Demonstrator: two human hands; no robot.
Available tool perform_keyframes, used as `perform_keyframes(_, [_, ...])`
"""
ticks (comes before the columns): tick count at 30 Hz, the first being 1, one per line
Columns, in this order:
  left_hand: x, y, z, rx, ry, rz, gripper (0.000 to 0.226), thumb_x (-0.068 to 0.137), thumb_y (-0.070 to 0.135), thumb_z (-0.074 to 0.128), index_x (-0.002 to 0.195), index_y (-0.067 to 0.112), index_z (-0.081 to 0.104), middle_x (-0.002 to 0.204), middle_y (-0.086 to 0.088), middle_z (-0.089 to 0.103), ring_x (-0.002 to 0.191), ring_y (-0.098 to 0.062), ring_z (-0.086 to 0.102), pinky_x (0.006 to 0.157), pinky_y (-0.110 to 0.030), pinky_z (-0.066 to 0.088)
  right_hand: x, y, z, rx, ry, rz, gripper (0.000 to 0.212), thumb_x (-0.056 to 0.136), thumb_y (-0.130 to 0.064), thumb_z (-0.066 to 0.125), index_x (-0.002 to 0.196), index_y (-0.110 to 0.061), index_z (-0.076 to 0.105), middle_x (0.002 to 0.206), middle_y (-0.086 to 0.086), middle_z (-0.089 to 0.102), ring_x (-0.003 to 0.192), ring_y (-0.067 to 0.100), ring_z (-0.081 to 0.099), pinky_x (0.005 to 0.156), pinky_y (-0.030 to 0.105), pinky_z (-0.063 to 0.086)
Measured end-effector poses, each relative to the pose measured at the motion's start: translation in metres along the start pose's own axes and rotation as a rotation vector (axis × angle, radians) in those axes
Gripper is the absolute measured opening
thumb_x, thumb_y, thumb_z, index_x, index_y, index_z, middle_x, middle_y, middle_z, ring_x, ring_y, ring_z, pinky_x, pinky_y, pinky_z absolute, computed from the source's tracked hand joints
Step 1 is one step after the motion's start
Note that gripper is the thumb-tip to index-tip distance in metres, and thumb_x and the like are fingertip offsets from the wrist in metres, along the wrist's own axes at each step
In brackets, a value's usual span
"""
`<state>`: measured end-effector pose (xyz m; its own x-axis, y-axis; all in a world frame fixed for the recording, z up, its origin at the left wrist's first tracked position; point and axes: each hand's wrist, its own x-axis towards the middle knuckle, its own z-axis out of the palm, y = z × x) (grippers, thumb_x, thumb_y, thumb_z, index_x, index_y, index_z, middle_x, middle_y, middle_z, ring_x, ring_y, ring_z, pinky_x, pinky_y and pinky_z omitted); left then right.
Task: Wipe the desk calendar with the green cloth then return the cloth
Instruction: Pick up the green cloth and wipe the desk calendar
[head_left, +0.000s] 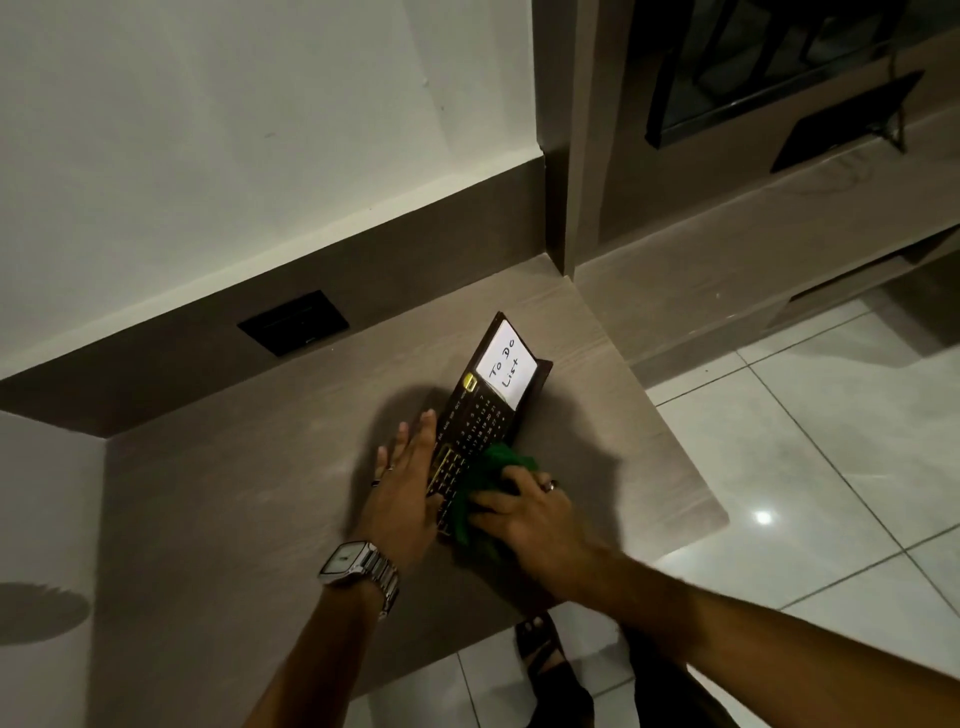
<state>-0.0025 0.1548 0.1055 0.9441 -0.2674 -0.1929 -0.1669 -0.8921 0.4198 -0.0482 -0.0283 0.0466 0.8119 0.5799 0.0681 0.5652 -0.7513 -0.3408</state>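
The dark desk calendar (480, 415) stands on the wooden desk (249, 499), with a white "To Do List" card at its far end and rows of numbers on its face. My right hand (524, 512) presses the bunched green cloth (485, 478) against the near part of the calendar's face. My left hand (408, 480), with a metal watch on the wrist, lies flat with straight fingers against the calendar's left side and steadies it. The cloth hides the calendar's near end.
A black wall socket (293, 322) sits in the dark panel behind the desk. A cabinet column (566, 156) rises at the desk's far right corner, with a shelf and dark objects beyond. White floor tiles (805, 441) lie to the right. My foot (540, 644) shows below the desk's edge.
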Motion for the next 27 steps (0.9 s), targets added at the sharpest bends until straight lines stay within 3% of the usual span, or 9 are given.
perform_keyframes(8, [0.000, 0.008, 0.003, -0.029, 0.063, -0.051, 0.100, 0.085, 0.005, 0.058, 0.140, 0.039, -0.017, 0.148, 0.008, -0.004, 0.134, -0.009, -0.010, 0.109, -0.035, -0.010, 0.049, 0.080, -0.051, -0.063, 0.060, 0.381, 0.047, 0.084, -0.020, 0.068, 0.129, -0.030, 0.058, 0.141, -0.005, 0.052, 0.121, 0.026, 0.036, 0.095, 0.045, 0.038])
perform_keyframes(10, [0.000, 0.008, 0.004, -0.030, 0.073, -0.044, 0.101, 0.084, 0.003, 0.059, 0.143, 0.035, -0.015, 0.155, 0.002, 0.005, 0.136, -0.009, -0.008, 0.111, -0.035, -0.009, 0.038, 0.045, -0.036, -0.092, 0.039, 0.362, 0.045, 0.086, -0.023, 0.066, 0.129, -0.029, 0.057, 0.144, -0.002, 0.049, 0.128, 0.030, 0.034, 0.101, 0.048, 0.038])
perform_keyframes(12, [0.001, 0.009, 0.004, -0.045, 0.064, -0.056, 0.101, 0.082, 0.000, 0.060, 0.146, 0.031, -0.012, 0.157, -0.002, 0.010, 0.136, -0.009, -0.008, 0.111, -0.037, -0.009, 0.012, -0.001, -0.019, -0.053, -0.094, 0.165, 0.041, 0.089, -0.024, 0.064, 0.129, -0.029, 0.056, 0.146, -0.001, 0.046, 0.132, 0.032, 0.031, 0.099, 0.048, 0.041])
perform_keyframes(14, [0.003, 0.009, 0.003, -0.066, 0.042, -0.077, 0.101, 0.082, 0.000, 0.061, 0.146, 0.030, -0.011, 0.158, -0.003, 0.008, 0.134, -0.010, -0.010, 0.110, -0.038, -0.010, -0.010, -0.027, -0.019, 0.216, -0.313, -0.012, 0.043, 0.087, -0.020, 0.066, 0.128, -0.030, 0.056, 0.140, 0.001, 0.050, 0.126, 0.027, 0.038, 0.097, 0.042, 0.043])
perform_keyframes(17, [0.003, 0.008, 0.003, -0.077, 0.021, -0.086, 0.100, 0.084, 0.003, 0.061, 0.144, 0.033, -0.013, 0.158, -0.003, 0.005, 0.135, -0.010, -0.011, 0.112, -0.038, -0.009, -0.006, -0.012, -0.050, 0.955, -0.523, 0.300, 0.045, 0.085, -0.003, 0.065, 0.126, -0.019, 0.055, 0.120, 0.006, 0.060, 0.105, 0.017, 0.058, 0.085, 0.029, 0.054])
perform_keyframes(19, [0.002, 0.009, 0.003, -0.095, 0.033, -0.090, 0.102, 0.083, 0.007, 0.065, 0.145, 0.034, -0.011, 0.154, 0.004, -0.002, 0.135, -0.012, -0.010, 0.112, -0.040, -0.005, -0.001, 0.016, -0.067, 1.337, -0.290, 0.492, 0.037, 0.087, 0.000, 0.064, 0.120, -0.016, 0.061, 0.110, 0.007, 0.070, 0.100, 0.019, 0.068, 0.079, 0.030, 0.058])
perform_keyframes(22, [-0.001, 0.012, 0.003, -0.091, 0.060, -0.103, 0.103, 0.083, 0.001, 0.061, 0.142, 0.039, -0.013, 0.142, 0.012, -0.008, 0.134, -0.015, -0.010, 0.113, -0.044, 0.004, 0.014, 0.057, -0.074, 1.738, 0.173, 0.705, 0.039, 0.089, 0.002, 0.062, 0.126, -0.010, 0.060, 0.120, 0.015, 0.068, 0.109, 0.031, 0.066, 0.090, 0.047, 0.054])
perform_keyframes(25, [-0.002, 0.012, 0.003, -0.080, 0.070, -0.065, 0.099, 0.084, 0.000, 0.058, 0.141, 0.038, -0.014, 0.145, 0.011, -0.005, 0.135, -0.010, -0.011, 0.114, -0.038, -0.004, 0.034, 0.067, -0.061, 1.736, 0.704, 1.016, 0.045, 0.086, 0.000, 0.067, 0.129, -0.006, 0.055, 0.121, 0.020, 0.066, 0.106, 0.034, 0.066, 0.090, 0.051, 0.054])
perform_keyframes(27, [-0.001, 0.011, 0.003, -0.073, 0.068, -0.065, 0.099, 0.084, 0.000, 0.059, 0.142, 0.036, -0.013, 0.151, 0.006, 0.000, 0.136, -0.010, -0.010, 0.114, -0.037, -0.005, 0.035, 0.044, -0.040, 1.586, 0.716, 1.152, 0.049, 0.083, -0.006, 0.073, 0.128, -0.013, 0.055, 0.118, 0.013, 0.067, 0.103, 0.028, 0.067, 0.086, 0.049, 0.056])
